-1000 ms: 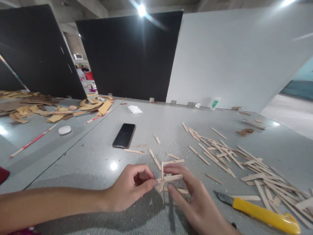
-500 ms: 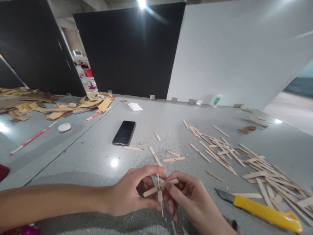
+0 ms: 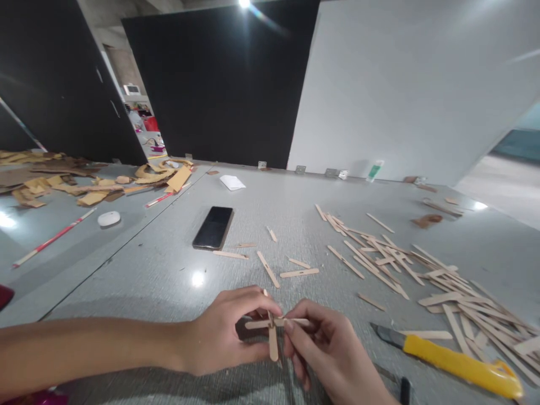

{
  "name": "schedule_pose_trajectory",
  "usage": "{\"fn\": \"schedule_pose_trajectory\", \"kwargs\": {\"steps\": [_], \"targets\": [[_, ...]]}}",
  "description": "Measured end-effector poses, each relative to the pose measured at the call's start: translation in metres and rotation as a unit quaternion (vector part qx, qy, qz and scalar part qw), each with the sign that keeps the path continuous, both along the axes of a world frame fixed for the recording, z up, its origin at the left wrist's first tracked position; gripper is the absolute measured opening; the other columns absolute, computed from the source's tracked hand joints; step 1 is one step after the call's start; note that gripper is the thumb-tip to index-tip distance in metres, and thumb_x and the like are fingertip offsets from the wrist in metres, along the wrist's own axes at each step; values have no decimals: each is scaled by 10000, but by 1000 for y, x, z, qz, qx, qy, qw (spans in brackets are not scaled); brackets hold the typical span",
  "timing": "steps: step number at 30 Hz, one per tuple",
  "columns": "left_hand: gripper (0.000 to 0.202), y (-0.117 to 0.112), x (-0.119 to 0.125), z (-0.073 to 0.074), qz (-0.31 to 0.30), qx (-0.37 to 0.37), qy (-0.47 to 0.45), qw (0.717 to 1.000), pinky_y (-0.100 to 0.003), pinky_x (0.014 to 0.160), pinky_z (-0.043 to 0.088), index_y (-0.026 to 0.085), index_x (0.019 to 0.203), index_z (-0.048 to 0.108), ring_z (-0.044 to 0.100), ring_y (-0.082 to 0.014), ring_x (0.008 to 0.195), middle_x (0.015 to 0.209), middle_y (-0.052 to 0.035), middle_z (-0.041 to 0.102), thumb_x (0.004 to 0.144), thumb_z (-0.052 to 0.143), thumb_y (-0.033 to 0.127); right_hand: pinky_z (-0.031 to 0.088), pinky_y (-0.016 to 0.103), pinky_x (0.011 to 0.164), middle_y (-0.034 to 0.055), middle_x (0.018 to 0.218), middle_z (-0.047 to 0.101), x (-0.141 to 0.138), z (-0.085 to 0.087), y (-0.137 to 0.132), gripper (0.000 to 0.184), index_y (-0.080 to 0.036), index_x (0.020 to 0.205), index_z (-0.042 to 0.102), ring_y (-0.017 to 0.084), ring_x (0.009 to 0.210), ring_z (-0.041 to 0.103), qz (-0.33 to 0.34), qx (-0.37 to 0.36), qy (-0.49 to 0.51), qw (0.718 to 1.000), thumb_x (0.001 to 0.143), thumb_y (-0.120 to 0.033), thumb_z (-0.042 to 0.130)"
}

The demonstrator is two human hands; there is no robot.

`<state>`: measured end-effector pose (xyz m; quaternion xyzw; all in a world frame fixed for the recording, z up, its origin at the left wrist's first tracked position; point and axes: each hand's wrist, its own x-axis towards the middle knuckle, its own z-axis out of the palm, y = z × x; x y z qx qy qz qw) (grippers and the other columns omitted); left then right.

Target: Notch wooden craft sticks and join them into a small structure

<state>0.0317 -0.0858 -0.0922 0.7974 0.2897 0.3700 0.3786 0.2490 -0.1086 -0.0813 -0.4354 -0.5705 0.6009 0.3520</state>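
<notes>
Between my two hands, above the grey table, is a small cross of wooden craft sticks point(image 3: 273, 342) joined near their middles. My left hand point(image 3: 230, 329) curves round its left side, thumb below and fingers above, closed on the sticks. With thumb and fingertips, my right hand point(image 3: 320, 343) pinches the right arm of the cross. Part of the joint is hidden by the fingers. Beyond the hands lie two sticks with small slots, one slanting point(image 3: 268, 269) and one nearly level point(image 3: 299, 273).
A yellow utility knife point(image 3: 459, 363) lies at the right, blade out toward my right hand. Behind it spreads a pile of craft sticks point(image 3: 464, 301). A black phone point(image 3: 213, 228) and white earbud case point(image 3: 108, 219) are to the left. Cardboard scraps point(image 3: 97, 188) lie farther back.
The stick cross has turned in my hands: the slanting stick is now nearly level, and a wide flat stick faces me below. Both hands keep their grip and have shifted only slightly.
</notes>
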Motion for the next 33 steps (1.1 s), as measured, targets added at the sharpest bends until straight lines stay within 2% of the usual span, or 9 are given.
{"fn": "schedule_pose_trajectory", "kwargs": {"steps": [5, 8, 10, 13, 18, 24, 26, 30, 33], "targets": [[447, 0, 0, -6, -10, 14, -15, 1000, -289, 825, 528, 284, 1270, 605, 657, -162, 884, 1054, -32, 678, 895, 848, 273, 523, 228, 527, -9, 699, 664, 0, -2, -3, 433, -199, 889, 626, 114, 557, 615, -1, 15, 21, 1000, 992, -617, 674], [929, -2, -2, -7, -19, -2, -103, 995, -349, 885, 555, 411, 1572, 277, 677, -198, 979, 1320, -84, 624, 864, 863, 273, 527, 237, 563, -20, 706, 640, 0, 4, -2, 447, -197, 921, 634, 119, 587, 602, -9, 20, 49, 999, 978, -637, 685], [932, -4, -4, -6, -39, -10, -135, 990, -390, 903, 552, 409, 1631, 136, 672, -230, 1053, 1503, -146, 515, 935, 736, 253, 484, 217, 547, -41, 680, 594, 2, 9, 1, 459, -195, 917, 627, 102, 570, 535, -14, 23, 61, 998, 963, -645, 703], [607, -4, -5, 0, -28, -36, -107, 993, -361, 871, 554, 341, 1584, 333, 680, -203, 1015, 1434, -139, 589, 1034, 527, 170, 415, 191, 523, -75, 643, 513, 5, 12, 5, 446, -198, 932, 605, 84, 549, 437, -6, 6, 73, 997, 968, -631, 707], [157, 2, 0, 4, -8, 21, -67, 998, -273, 736, 544, 168, 1150, 736, 679, -165, 827, 991, -89, 729, 1020, 647, 177, 410, 176, 489, -83, 632, 504, 6, 5, 7, 459, -198, 957, 601, 65, 497, 454, 30, -28, 63, 997, 971, -647, 689], [168, 4, -1, 0, 47, 68, -75, 994, -253, 675, 516, 144, 1090, 800, 657, -146, 741, 872, -77, 718, 1032, 645, 172, 426, 190, 349, -11, 702, 718, 8, -6, 7, 530, -257, 1300, 488, 117, 380, 564, -20, -48, 69, 996, 1025, -709, 512], [169, 3, -2, 0, 58, 59, -64, 994, -256, 679, 516, 143, 1078, 798, 665, -155, 759, 867, -78, 718, 1036, 638, 179, 489, 226, 400, -8, 684, 700, 10, -4, 6, 494, -237, 1266, 546, 133, 425, 594, -43, 7, 30, 999, 1063, -677, 448], [177, 2, -2, 3, 53, 54, -47, 996, -253, 655, 498, 138, 1040, 799, 652, -158, 762, 868, -80, 700, 1038, 633, 201, 550, 263, 576, 23, 740, 720, 15, 1, 4, 261, -220, 1063, 702, 156, 599, 657, 9, 192, -106, 976, 1055, -461, 601], [154, 3, -2, 3, 37, 50, -47, 997, -251, 664, 504, 140, 1053, 799, 645, -152, 759, 874, -74, 691, 1022, 671, 219, 521, 236, 537, 3, 675, 696, 16, 0, 6, 249, -224, 912, 717, 143, 564, 650, 13, 226, -133, 965, 1065, -357, 573]]}}
